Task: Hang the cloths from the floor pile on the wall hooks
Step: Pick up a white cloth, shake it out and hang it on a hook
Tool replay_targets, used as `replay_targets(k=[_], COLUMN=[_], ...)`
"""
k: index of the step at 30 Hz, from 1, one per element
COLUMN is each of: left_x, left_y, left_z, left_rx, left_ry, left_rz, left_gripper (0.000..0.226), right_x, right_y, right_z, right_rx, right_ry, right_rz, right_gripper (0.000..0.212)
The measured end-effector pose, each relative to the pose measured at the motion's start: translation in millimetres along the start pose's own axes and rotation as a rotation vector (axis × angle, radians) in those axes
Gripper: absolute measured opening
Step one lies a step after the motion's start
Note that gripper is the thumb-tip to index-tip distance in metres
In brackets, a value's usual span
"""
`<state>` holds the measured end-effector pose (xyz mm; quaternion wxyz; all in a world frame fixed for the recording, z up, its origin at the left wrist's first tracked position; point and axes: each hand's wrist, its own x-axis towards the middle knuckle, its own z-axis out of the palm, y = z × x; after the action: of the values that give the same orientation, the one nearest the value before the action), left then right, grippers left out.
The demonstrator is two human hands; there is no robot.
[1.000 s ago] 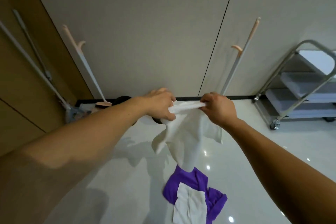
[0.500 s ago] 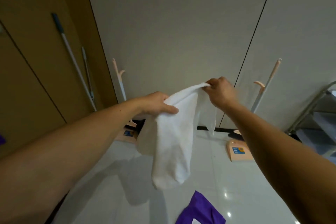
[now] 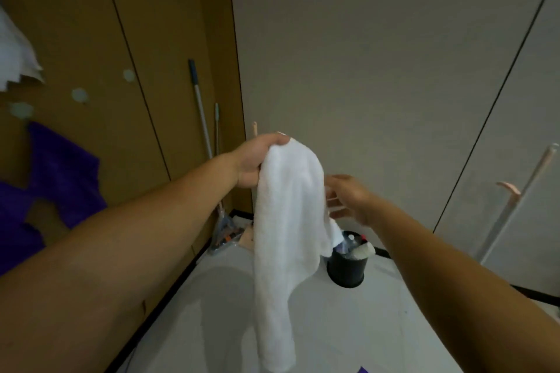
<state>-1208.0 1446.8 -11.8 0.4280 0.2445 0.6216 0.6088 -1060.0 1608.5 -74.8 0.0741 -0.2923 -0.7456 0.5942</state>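
Left hand (image 3: 254, 162) alone now on white cloth (image 3: 285, 236), right hand (image 3: 351, 200) free

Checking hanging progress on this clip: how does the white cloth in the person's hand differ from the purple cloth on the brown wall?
The white cloth dangles in one long bunched fold from the left hand; the purple cloth lies spread against the brown wall. The white cloth is gripped by a hand; the purple cloth hangs with no hand on it. Both hang downward.
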Motion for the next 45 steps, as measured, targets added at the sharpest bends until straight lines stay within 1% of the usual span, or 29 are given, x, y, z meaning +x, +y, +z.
replay_targets(k=[2,4,6,8,9,11,13,14,16,18,20,22,25,26,28,29,31,33,34,37,39,42,44,45], left_x=[-8.9,-18.3,-28.0,-37.9,-42.4,-51.7,-62.1,-67.1,-76.9,-86.4,-95.1,-104.7,-122.2,-128.0,-136.8,-140.0,-146.0,-152.8,-156.5,-166.3,-173.7,-184.8,-190.6,-192.7], left_y=[0.5,1.1,2.9,5.8,7.2,9.0,8.5,7.0,3.6,1.8,3.0,3.8,-2.8,-6.1,-12.5,-15.5,-20.4,-21.9,-21.2,-18.8,-19.6,-20.7,-23.8,-26.1], left_z=[-4.7,-5.6,-6.3,-10.2,-13.3,-20.5,-28.2,-33.4,-47.1,-63.0,-81.3,-104.5,-147.0,-161.0,-186.9,-198.5,-217.7,-232.1,-238.4,-259.9,-273.1,-290.4,-302.3,-307.4], left_rx=[-0.032,-0.075,-0.124,-0.161,-0.171,-0.177,-0.185,-0.195,-0.216,-0.238,-0.236,-0.176,-0.049,-0.026,-0.007,-0.009,-0.032,-0.042,-0.052,-0.167,-0.241,-0.246,-0.241,-0.231], left_ry=[0.026,0.054,0.056,0.041,0.041,0.042,0.045,0.046,0.060,0.121,0.246,0.428,0.603,0.644,0.724,0.771,0.852,0.868,0.866,0.895,0.894,0.867,0.883,0.895], left_rz=[0.039,0.059,0.076,0.089,0.095,0.102,0.110,0.108,0.100,0.094,0.083,0.041,-0.060,-0.081,-0.077,-0.062,-0.034,-0.029,-0.025,0.019,0.039,0.043,0.018,-0.010], left_gripper=[0.042,0.041,0.040,0.038,0.038,0.037,0.032,0.033,0.039,0.040,0.037,0.033,0.022,0.018,0.012,0.010,0.021,0.028,0.028,0.030,0.033,0.032,0.034,0.034], right_x=[-6.1,-9.0,-8.4,-6.9,-6.5,-6.1,-7.7,-8.8,-8.0,-6.7,-1.9,5.5,15.7,18.4,25.0,27.7,34.8,43.2,46.5,57.0,60.3,66.9,74.1,77.6], right_y=[11.4,23.9,34.9,40.4,41.3,41.6,39.9,36.6,28.8,20.9,12.8,4.2,-12.1,-17.8,-30.0,-37.6,-54.3,-71.1,-78.4,-93.4,-101.1,-111.7,-118.0,-119.7], right_z=[13.4,24.3,34.0,42.7,46.8,56.0,68.5,76.3,92.4,108.5,121.1,130.0,135.9,136.9,138.1,139.3,143.5,148.8,151.9,164.2,173.1,187.3,196.2,200.5], right_rx=[-0.076,-0.101,-0.017,0.146,0.237,0.362,0.355,0.331,0.355,0.495,0.616,0.684,0.738,0.775,0.883,0.934,0.984,0.965,0.959,0.955,0.913,0.847,0.705,0.612], right_ry=[-0.082,-0.159,-0.211,-0.283,-0.350,-0.485,-0.568,-0.578,-0.536,-0.475,-0.360,-0.269,-0.248,-0.243,-0.247,-0.253,-0.253,-0.212,-0.212,-0.249,-0.245,-0.195,-0.123,-0.100], right_rz=[0.094,0.163,0.190,0.194,0.219,0.280,0.298,0.264,0.176,0.119,0.107,0.134,0.123,0.119,0.125,0.126,0.089,0.037,0.017,0.014,0.018,-0.025,-0.111,-0.150], right_gripper=[0.052,0.060,0.068,0.066,0.065,0.070,0.069,0.063,0.050,0.044,0.043,0.043,0.043,0.039,0.023,0.021,0.023,0.015,0.015,0.027,0.027,0.022,0.014,0.014])
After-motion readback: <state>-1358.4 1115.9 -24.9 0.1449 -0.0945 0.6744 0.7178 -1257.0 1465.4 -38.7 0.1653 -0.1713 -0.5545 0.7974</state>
